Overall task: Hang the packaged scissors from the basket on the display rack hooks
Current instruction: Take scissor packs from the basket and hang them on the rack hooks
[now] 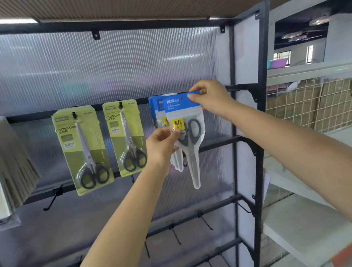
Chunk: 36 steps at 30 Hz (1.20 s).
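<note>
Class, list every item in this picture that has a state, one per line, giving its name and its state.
Blue-topped scissors pack: held by both hands at the hook, in front of the blue packs.
Blue packs behind: hanging.
Left green scissors card: hanging on its hook.
Right green scissors card: hanging.
Lower hooks: bare.
Left hand: pinching the pack's middle.
Right hand: pinching the pack's top.
</note>
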Each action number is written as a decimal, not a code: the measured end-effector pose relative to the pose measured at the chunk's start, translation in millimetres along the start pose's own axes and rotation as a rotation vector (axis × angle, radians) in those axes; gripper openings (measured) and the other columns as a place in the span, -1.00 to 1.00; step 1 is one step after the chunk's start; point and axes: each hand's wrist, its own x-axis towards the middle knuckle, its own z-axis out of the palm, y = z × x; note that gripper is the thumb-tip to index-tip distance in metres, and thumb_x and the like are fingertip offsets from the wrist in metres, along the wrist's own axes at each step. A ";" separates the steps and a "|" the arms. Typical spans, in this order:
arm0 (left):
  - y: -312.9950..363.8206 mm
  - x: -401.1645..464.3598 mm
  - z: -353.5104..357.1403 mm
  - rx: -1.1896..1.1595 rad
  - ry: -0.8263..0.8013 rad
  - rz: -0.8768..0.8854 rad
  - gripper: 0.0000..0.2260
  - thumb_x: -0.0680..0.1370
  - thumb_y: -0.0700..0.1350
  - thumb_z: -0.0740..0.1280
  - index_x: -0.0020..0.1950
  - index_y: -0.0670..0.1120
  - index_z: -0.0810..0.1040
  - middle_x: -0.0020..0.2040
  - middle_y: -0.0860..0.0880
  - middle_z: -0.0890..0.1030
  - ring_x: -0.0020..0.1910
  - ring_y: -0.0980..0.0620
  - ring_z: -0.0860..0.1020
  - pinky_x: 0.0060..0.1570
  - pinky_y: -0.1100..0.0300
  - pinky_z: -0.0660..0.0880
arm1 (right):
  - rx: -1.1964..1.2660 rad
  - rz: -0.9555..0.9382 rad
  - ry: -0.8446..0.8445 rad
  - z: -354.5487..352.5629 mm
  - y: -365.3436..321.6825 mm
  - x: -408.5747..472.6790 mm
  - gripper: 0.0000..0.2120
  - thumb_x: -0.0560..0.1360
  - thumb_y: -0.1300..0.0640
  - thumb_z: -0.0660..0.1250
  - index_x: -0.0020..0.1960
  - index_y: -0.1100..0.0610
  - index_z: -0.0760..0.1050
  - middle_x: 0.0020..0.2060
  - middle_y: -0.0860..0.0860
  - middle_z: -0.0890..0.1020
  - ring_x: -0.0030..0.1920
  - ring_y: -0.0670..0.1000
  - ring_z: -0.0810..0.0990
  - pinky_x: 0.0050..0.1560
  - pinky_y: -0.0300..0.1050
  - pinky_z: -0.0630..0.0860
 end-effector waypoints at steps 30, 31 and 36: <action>-30.8 74.6 -2.5 0.243 0.249 0.024 -0.88 0.49 -0.16 0.41 -0.18 -0.07 0.48 -0.18 -0.02 0.56 -0.12 -0.03 0.55 0.09 -0.02 0.54 | -0.538 -0.192 -0.073 35.8 29.8 19.2 -0.58 0.60 0.14 0.16 0.44 0.17 0.27 0.36 0.08 0.40 0.32 0.08 0.39 0.23 -0.01 0.40; -31.9 78.2 -2.5 0.254 0.261 0.026 -0.89 0.49 -0.16 0.40 -0.14 -0.09 0.48 -0.16 -0.03 0.56 -0.12 -0.03 0.53 0.09 -0.02 0.53 | -0.589 -0.200 -0.114 37.1 31.1 18.3 -0.52 0.60 0.13 0.15 0.49 0.17 0.17 0.43 0.08 0.30 0.39 0.08 0.31 0.31 0.01 0.36; -35.9 90.9 -1.5 0.313 0.297 0.045 -0.86 0.51 -0.15 0.38 0.02 -0.17 0.52 -0.04 -0.11 0.60 -0.02 -0.08 0.57 0.09 0.03 0.52 | -0.742 -0.154 -0.235 46.6 34.8 22.8 -0.35 0.60 0.02 0.14 0.54 0.18 -0.11 0.53 0.10 -0.01 0.51 0.11 0.07 0.43 0.09 0.22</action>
